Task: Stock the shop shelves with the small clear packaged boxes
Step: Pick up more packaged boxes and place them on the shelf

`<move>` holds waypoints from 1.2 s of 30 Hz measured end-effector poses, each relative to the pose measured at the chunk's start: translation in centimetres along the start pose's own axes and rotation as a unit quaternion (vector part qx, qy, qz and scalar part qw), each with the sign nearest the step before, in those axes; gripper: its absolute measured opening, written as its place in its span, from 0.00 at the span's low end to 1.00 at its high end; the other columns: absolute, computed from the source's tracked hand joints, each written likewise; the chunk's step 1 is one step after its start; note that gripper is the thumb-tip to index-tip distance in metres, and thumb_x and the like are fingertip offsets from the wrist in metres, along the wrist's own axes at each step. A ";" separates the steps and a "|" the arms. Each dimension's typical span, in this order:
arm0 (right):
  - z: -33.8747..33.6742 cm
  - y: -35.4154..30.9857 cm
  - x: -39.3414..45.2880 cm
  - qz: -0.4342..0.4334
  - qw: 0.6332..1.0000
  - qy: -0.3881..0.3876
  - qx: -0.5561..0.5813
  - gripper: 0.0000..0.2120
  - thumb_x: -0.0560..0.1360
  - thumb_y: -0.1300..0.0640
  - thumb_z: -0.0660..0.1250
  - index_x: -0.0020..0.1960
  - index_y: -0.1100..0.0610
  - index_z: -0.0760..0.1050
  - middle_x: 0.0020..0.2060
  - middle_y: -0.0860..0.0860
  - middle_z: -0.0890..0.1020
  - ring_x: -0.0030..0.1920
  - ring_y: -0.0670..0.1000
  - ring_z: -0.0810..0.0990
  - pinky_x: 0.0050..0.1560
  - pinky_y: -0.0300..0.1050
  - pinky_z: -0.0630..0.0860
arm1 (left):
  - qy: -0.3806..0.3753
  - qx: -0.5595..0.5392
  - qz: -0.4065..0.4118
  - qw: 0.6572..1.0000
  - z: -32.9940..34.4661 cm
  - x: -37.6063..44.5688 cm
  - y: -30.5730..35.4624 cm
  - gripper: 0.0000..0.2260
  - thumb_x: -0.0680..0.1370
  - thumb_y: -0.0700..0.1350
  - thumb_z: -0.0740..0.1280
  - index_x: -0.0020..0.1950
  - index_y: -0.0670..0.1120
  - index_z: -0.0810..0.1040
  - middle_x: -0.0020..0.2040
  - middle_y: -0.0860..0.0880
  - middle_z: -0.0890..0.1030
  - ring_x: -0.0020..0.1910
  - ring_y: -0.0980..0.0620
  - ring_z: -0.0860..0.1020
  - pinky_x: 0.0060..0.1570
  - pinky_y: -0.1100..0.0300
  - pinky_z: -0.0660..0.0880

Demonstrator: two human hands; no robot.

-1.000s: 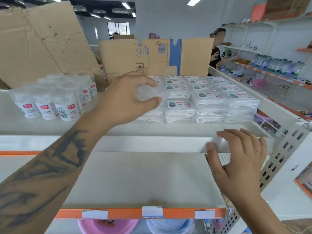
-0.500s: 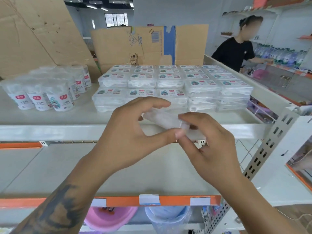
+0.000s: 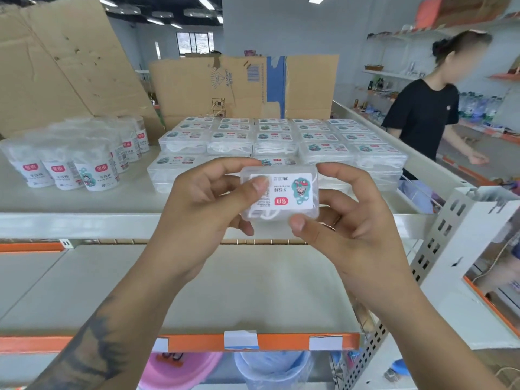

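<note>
A small clear box (image 3: pixel 284 192) with a white label, printed upside down to me, is held up flat in front of me. My left hand (image 3: pixel 205 209) pinches its left end, thumb on the label. My right hand (image 3: pixel 346 223) grips its right end with thumb below and fingers behind. Behind it, several identical clear boxes (image 3: pixel 281 139) stand in stacked rows on the top shelf (image 3: pixel 84 204). The lower shelf (image 3: pixel 225 291) beneath my hands is bare.
Round white tubs (image 3: pixel 81 161) stand on the top shelf's left. Cardboard sheets (image 3: pixel 242 85) lean behind the stock. A person in a black shirt (image 3: pixel 425 114) stands at the right beyond the shelf. Pink and blue buckets (image 3: pixel 225 370) sit under the lower shelf.
My left hand took a box from the front of the stack and drew it toward me. My right hand left the shelf edge and joined it; the box now faces me label-up.
</note>
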State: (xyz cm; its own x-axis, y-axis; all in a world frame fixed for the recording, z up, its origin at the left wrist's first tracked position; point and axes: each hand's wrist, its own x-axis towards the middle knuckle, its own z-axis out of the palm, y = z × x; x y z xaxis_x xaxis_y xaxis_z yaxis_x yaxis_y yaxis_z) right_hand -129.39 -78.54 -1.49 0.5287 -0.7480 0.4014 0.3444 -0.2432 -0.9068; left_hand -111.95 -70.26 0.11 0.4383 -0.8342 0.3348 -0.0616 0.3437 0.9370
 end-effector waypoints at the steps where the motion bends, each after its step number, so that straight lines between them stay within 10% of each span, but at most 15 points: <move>1: -0.1 0.0 0.0 0.003 1.000 0.003 0.002 0.29 0.66 0.64 0.75 0.64 0.52 0.71 0.49 0.57 0.87 0.41 0.51 0.83 0.45 0.46 0.81 | 0.009 -0.015 -0.005 1.000 0.2 0.0 0.0 0.16 0.72 0.43 0.77 0.59 0.43 0.83 0.48 0.37 0.85 0.39 0.44 0.80 0.34 0.54 0.79; 8: 0.0 -0.5 0.9 0.076 0.986 0.064 0.134 0.19 0.68 0.59 0.74 0.57 0.60 0.75 0.49 0.60 0.87 0.46 0.58 0.86 0.50 0.52 0.83 | 0.010 -0.101 -0.050 0.994 2.1 -0.9 -1.1 0.14 0.70 0.39 0.76 0.52 0.41 0.76 0.50 0.37 0.86 0.46 0.39 0.85 0.47 0.47 0.83; 13: -1.1 -0.9 1.4 0.088 0.994 0.025 0.061 0.20 0.69 0.54 0.72 0.58 0.64 0.81 0.53 0.63 0.85 0.50 0.62 0.84 0.52 0.62 0.80 | -0.094 -0.022 0.017 0.995 -0.1 -0.6 -1.2 0.33 0.68 0.44 0.78 0.70 0.51 0.70 0.56 0.39 0.84 0.53 0.44 0.83 0.54 0.46 0.82; 18: -1.6 -0.5 1.9 0.107 0.990 -0.090 -0.008 0.10 0.69 0.55 0.78 0.48 0.58 0.84 0.44 0.60 0.86 0.43 0.56 0.83 0.44 0.48 0.79 | -0.209 0.133 0.062 0.967 -2.2 -0.1 -1.3 0.33 0.70 0.40 0.79 0.74 0.50 0.73 0.63 0.46 0.82 0.62 0.44 0.81 0.58 0.53 0.78; 23: -2.1 0.0 2.3 0.003 0.973 -0.151 -0.176 0.20 0.70 0.52 0.79 0.60 0.54 0.81 0.52 0.53 0.85 0.51 0.49 0.84 0.51 0.44 0.79 | -0.120 0.154 0.124 0.973 -2.2 0.2 -2.2 0.29 0.65 0.47 0.81 0.64 0.47 0.78 0.57 0.50 0.85 0.57 0.46 0.83 0.58 0.55 0.78; 29: -2.6 -0.9 4.6 -0.182 0.847 -0.153 -0.475 0.29 0.71 0.40 0.74 0.69 0.48 0.77 0.60 0.42 0.79 0.60 0.41 0.77 0.63 0.33 0.71 | -0.022 0.212 0.163 0.963 -1.3 1.1 -2.6 0.28 0.67 0.57 0.79 0.64 0.52 0.78 0.58 0.57 0.84 0.62 0.54 0.81 0.65 0.55 0.76; 33: -3.0 -1.6 8.3 -0.176 0.825 -0.116 -0.524 0.25 0.72 0.43 0.73 0.68 0.44 0.76 0.62 0.39 0.78 0.63 0.44 0.73 0.63 0.29 0.63 | 0.073 0.353 0.153 0.920 -2.0 1.6 -2.7 0.34 0.71 0.68 0.70 0.75 0.59 0.70 0.66 0.63 0.78 0.68 0.67 0.73 0.65 0.74 0.65; 36: -2.9 -1.3 11.2 -0.143 0.790 -0.116 -0.585 0.24 0.75 0.43 0.73 0.70 0.44 0.74 0.66 0.42 0.78 0.67 0.51 0.73 0.70 0.48 0.67 | 0.118 0.506 0.192 0.833 -2.9 1.2 -4.4 0.29 0.77 0.65 0.66 0.75 0.53 0.71 0.70 0.54 0.77 0.71 0.53 0.72 0.73 0.55 0.65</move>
State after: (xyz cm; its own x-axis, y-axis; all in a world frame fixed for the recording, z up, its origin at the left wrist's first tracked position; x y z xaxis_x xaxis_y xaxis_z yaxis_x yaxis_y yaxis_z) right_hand -126.18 -88.40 3.81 0.7339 -0.4588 0.5008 -0.4050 -0.8876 -0.2196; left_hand -108.53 -71.50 -3.85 0.3684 -0.5974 0.7123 -0.9096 -0.0733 0.4090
